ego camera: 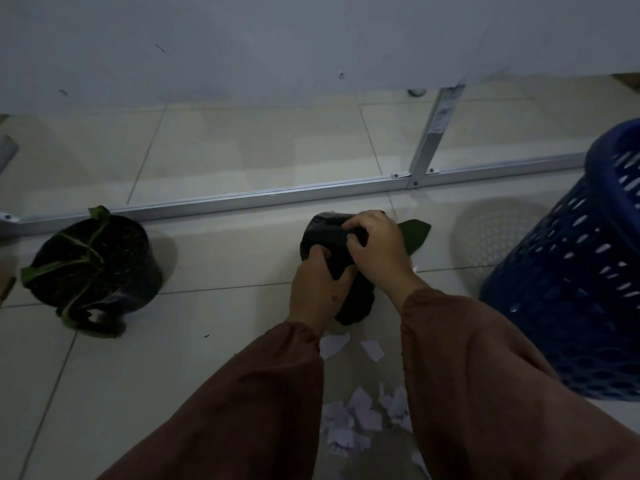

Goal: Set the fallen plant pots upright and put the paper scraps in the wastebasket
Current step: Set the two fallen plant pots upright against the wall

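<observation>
A black plant pot [323, 230] is on the tiled floor at centre, tilted, with a green leaf [415, 235] sticking out on its right. My left hand [317, 289] grips its lower side and my right hand [375, 249] grips its upper rim. A second black pot with a leafy plant [93, 268] stands upright at the left. White paper scraps [349, 410] are scattered on the floor between my brown sleeves. The blue perforated wastebasket [581, 271] stands at the right.
A white metal frame bar [242, 199] runs across the floor behind the pots, with an upright post [433, 136] near the right. A pale wall rises behind it. A grey pipe end [7, 150] shows at the far left.
</observation>
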Demonstrator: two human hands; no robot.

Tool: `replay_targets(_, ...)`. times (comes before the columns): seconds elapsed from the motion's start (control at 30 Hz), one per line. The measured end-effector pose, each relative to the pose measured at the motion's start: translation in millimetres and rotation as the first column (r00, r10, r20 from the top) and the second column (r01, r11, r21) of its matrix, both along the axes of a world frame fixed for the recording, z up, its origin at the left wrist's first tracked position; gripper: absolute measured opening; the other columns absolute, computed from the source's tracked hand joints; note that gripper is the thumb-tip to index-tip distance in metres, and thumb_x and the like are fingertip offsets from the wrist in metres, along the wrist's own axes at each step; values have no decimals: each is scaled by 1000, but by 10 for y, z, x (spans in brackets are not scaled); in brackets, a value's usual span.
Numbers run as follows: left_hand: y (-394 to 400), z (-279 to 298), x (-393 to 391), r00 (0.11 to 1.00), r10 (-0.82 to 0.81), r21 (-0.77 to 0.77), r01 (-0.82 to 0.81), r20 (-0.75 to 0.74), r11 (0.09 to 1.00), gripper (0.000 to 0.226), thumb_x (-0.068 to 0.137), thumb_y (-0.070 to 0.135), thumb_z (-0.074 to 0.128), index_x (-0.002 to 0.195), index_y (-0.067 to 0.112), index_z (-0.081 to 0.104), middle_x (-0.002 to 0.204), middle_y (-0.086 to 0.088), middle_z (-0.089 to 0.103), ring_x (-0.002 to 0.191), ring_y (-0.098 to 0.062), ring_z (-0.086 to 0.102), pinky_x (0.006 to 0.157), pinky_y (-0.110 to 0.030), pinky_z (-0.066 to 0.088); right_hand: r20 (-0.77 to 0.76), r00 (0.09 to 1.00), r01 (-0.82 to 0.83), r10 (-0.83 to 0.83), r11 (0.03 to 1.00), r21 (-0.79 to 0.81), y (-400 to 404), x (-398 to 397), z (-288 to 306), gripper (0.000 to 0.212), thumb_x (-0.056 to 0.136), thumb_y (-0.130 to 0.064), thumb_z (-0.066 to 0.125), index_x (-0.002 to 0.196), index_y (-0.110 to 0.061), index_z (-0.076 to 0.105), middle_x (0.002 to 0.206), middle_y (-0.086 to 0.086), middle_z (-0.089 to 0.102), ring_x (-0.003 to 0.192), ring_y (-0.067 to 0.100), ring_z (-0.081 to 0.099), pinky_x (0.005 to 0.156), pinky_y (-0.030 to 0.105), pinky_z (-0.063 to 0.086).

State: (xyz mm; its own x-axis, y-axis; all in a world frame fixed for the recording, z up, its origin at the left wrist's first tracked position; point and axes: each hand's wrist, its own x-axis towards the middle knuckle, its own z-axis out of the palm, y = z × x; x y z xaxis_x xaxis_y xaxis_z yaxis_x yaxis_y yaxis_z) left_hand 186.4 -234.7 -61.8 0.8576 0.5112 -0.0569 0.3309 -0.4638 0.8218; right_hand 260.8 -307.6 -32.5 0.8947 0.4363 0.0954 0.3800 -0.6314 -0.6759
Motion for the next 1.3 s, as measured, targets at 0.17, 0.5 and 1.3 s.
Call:
replay_targets(0.17, -1, 23, 31, 998, -25, 39, 23, 63, 999, 20, 89, 18, 52, 97, 0, 48, 92, -18, 61, 67, -14, 45, 45, -13, 33, 2, 999, -42, 42, 998, 56, 35, -22, 38, 19, 84, -2, 54, 101, -6, 64, 115, 13, 60, 111, 27, 51, 96, 31, 40)
replay_targets(0.5, 394, 75, -62, 953, 295, -146, -283, 70, 948, 23, 87, 14, 51, 103, -2, 50, 97, -20, 62, 86, -27, 57, 69, -26, 44, -53, 982, 184, -180, 979, 91, 17, -15, -83, 31, 83, -6, 52, 113, -7, 56, 123, 19, 50, 117, 34, 42, 97, 30, 32)
replay_targets(1.3, 1375, -172, -622, 847, 521, -504, -497, -105, 706, 16, 88, 19, 50, 101, 20, 40, 96, -20, 62, 88, -32, 59, 84, -52, 51, -582, 810, 267, -75, 931, 251, 1023, -401, -427, 26, 87, -7, 54, 111, -2, 58, 108, 24, 65, 97, 35, 63, 87, 54, 54)
